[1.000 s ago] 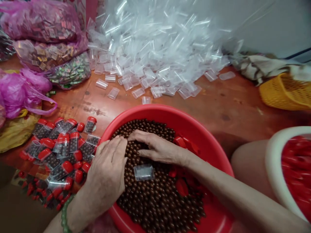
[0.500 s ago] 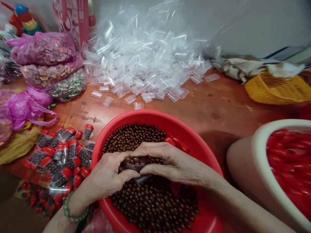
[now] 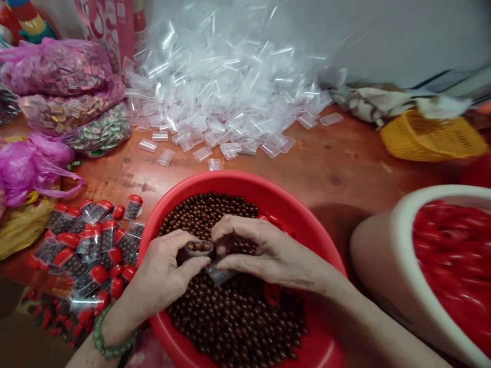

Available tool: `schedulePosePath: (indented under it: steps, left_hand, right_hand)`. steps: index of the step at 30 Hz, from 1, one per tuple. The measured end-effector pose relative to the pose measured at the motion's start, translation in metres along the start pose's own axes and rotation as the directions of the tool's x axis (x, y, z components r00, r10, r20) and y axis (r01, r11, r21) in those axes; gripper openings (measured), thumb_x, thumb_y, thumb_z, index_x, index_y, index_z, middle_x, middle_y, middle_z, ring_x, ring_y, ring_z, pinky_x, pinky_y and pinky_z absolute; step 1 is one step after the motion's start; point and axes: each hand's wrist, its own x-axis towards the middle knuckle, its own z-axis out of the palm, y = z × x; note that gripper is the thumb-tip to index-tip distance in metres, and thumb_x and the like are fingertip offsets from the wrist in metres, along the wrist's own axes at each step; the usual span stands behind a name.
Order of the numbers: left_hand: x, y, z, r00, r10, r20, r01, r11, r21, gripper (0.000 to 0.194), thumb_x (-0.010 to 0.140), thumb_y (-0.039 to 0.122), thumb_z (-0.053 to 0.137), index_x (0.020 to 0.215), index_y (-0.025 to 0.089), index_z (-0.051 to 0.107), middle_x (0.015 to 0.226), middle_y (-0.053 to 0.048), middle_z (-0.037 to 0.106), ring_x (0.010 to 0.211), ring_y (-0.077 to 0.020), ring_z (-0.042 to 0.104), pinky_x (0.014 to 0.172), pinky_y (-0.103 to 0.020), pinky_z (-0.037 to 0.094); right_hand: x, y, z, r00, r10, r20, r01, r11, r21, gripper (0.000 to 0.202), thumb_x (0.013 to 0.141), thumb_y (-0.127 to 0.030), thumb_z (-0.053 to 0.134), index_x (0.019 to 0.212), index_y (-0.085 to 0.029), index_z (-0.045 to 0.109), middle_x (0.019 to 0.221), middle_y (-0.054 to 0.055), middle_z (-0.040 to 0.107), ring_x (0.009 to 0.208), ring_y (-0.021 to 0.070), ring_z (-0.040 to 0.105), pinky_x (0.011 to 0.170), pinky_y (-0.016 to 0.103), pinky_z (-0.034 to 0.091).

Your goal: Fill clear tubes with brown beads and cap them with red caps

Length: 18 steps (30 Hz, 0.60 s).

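Observation:
My left hand (image 3: 169, 263) grips a small clear plastic tube (image 3: 198, 247) between thumb and fingers, its oval mouth facing up and brown glossy balls showing inside. Close beside the mouth is my right hand (image 3: 257, 250), fingers curled in toward the thumb; what they hold, if anything, is hidden. Just under the right thumb another clear tube (image 3: 221, 276) shows, and I cannot tell whether it is held or lies on the balls. Both hands are over a red basin (image 3: 307, 214) with many brown balls (image 3: 230, 322) in it. A red cap (image 3: 272, 295) lies among them.
Filled tubes with red caps (image 3: 92, 240) lie left of the basin. Behind it spreads a heap of empty clear tubes (image 3: 230, 102). A pale bucket (image 3: 376, 250) of red caps stands right, below a yellow basket (image 3: 406, 138). Pink bags (image 3: 57, 66) are stacked at left.
My right hand has drawn back a little from the tube's mouth, opening a gap between the hands. More of the lower clear tube shows. The view has shifted slightly.

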Motion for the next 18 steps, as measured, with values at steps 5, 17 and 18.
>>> schedulePosePath:
  steps: [5, 17, 18]
  left_hand:
    - [-0.003, -0.001, -0.002, 0.993, -0.071, -0.096, 0.046, 0.969, -0.243, 0.018, 0.087, 0.027, 0.06, 0.102, 0.019, 0.064, 0.099, -0.003, 0.07, 0.089, -0.0149, 0.065, 0.08, -0.024, 0.049]
    - [-0.006, 0.009, -0.001, 0.987, -0.134, 0.089, 0.159, 0.889, -0.43, 0.017, 0.08, 0.023, 0.067, 0.096, 0.018, 0.07, 0.09, -0.002, 0.073, 0.084, -0.014, 0.067, 0.074, -0.021, 0.05]
    - [-0.007, 0.009, -0.002, 0.989, -0.127, 0.074, 0.146, 0.887, -0.437, 0.018, 0.08, 0.023, 0.067, 0.097, 0.018, 0.07, 0.091, -0.002, 0.073, 0.085, -0.014, 0.066, 0.075, -0.021, 0.05]
  right_hand:
    - [-0.023, 0.028, -0.03, 0.967, 0.185, -0.175, -0.249, 0.831, -0.498, 0.016, 0.093, -0.026, 0.051, 0.107, -0.02, 0.058, 0.104, 0.006, 0.068, 0.094, 0.0183, 0.064, 0.085, 0.031, 0.05]
    - [-0.038, 0.06, -0.008, 0.921, 0.36, -0.15, -0.316, 0.463, -0.828, 0.028, 0.082, 0.001, 0.04, 0.085, -0.016, 0.062, 0.087, 0.008, 0.061, 0.076, 0.02, 0.061, 0.066, 0.03, 0.043]
    - [-0.037, 0.061, -0.007, 0.919, 0.363, -0.155, -0.316, 0.441, -0.84, 0.029, 0.081, 0.003, 0.039, 0.084, -0.016, 0.062, 0.085, 0.008, 0.06, 0.071, 0.0196, 0.06, 0.061, 0.03, 0.042]
